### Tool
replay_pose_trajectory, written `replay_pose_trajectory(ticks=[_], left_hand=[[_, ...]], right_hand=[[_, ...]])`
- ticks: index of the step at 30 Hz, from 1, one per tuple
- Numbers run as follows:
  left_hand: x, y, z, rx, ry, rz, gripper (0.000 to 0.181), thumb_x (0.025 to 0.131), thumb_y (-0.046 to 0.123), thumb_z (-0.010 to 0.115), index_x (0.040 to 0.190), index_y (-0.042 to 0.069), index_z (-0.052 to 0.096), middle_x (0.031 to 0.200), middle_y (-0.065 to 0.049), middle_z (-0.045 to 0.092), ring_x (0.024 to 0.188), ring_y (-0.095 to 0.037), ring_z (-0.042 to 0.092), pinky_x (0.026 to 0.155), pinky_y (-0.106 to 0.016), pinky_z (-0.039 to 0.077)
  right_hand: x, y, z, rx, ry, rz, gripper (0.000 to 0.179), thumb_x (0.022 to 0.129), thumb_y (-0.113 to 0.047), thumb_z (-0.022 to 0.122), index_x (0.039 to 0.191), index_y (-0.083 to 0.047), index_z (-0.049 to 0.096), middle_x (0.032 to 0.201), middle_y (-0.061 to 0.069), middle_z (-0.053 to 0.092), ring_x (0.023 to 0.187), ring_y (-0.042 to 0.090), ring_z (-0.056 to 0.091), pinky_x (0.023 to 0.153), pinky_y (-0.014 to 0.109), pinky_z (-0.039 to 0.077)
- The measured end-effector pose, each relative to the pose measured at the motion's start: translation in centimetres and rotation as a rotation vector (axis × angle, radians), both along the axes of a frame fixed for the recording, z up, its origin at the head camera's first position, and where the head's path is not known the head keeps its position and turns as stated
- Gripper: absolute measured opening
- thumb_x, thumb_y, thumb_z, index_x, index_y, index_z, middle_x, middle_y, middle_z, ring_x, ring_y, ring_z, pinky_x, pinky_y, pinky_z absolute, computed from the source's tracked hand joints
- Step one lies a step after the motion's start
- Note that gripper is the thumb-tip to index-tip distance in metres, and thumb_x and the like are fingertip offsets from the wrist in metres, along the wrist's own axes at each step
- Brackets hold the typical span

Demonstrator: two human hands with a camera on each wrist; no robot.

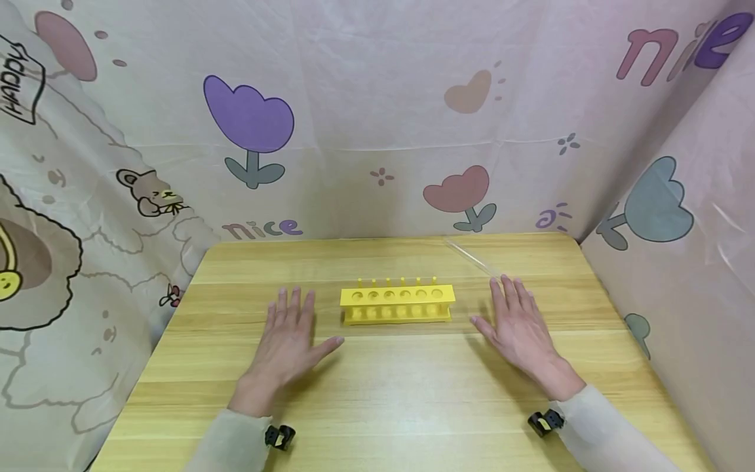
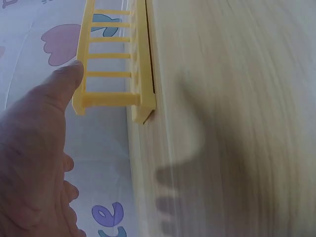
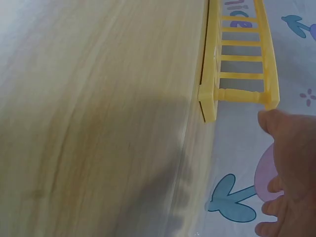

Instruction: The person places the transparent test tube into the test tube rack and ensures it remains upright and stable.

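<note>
A yellow test tube rack (image 1: pixel 398 296) stands upright on the wooden table, its top row of round holes facing up and a line of short pegs along its back. My left hand (image 1: pixel 289 344) is on the rack's left, fingers straight and thumb spread toward it, holding nothing. To the rack's right is my right hand (image 1: pixel 519 331), also flat with extended fingers and nothing in it. A thin clear tube or rod (image 1: pixel 472 256) lies slantwise behind the right fingertips. Both wrist views show the rack's side, with a thumb (image 2: pixel 59 86) overlapping its near end in the left one.
The light wooden tabletop (image 1: pixel 395 393) runs back to a printed curtain (image 1: pixel 366 118) with flowers and lettering. Similar curtains close in the left and right sides. Each wrist carries a small black camera (image 1: pixel 280 437) at the sleeve's cuff.
</note>
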State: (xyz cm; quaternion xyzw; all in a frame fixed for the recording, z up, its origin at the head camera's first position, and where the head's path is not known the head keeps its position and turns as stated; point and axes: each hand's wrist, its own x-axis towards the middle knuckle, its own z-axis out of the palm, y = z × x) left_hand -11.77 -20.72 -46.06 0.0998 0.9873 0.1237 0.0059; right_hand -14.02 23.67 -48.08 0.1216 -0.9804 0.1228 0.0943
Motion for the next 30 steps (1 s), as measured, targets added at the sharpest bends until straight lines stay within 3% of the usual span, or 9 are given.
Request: replay_pose_trajectory(ticks=[8,17,30], left_hand=[[-1.0,1.7,0.4,0.03,0.02,-0.037,0.114,0.095,0.074,0.058,0.168,-0.001,0.012,0.175,-0.024,-0.001,0.163,-0.042,-0.006,0.132,-0.062,0.004],[-2.3,3.6,0.7,0.017,0.033,-0.095,0.113,0.096,0.072,0.059,0.167,-0.003,0.014,0.175,-0.024,0.004,0.164,-0.042,0.0,0.133,-0.058,0.004],[-3.4,5.2,0.6,-0.074,-0.019,-0.13,0.113,0.097,0.076,0.053,0.168,-0.001,0.008,0.175,-0.021,0.001,0.164,-0.039,-0.002,0.133,-0.056,0.002]], right_hand=[[-0.8,-0.2,0.0,-0.019,0.101,0.036,0.079,0.103,-0.038,0.066,0.152,0.017,0.038,0.156,0.039,0.042,0.146,0.056,0.04,0.126,0.062,0.028],[-2.3,-0.4,0.4,-0.024,0.128,0.062,0.073,0.103,-0.03,0.067,0.149,0.019,0.04,0.151,0.041,0.046,0.141,0.056,0.045,0.123,0.064,0.033],[-3.5,-0.7,1.1,0.012,0.079,0.053,0.07,0.104,-0.028,0.065,0.149,0.019,0.04,0.149,0.04,0.049,0.141,0.055,0.046,0.124,0.063,0.033]])
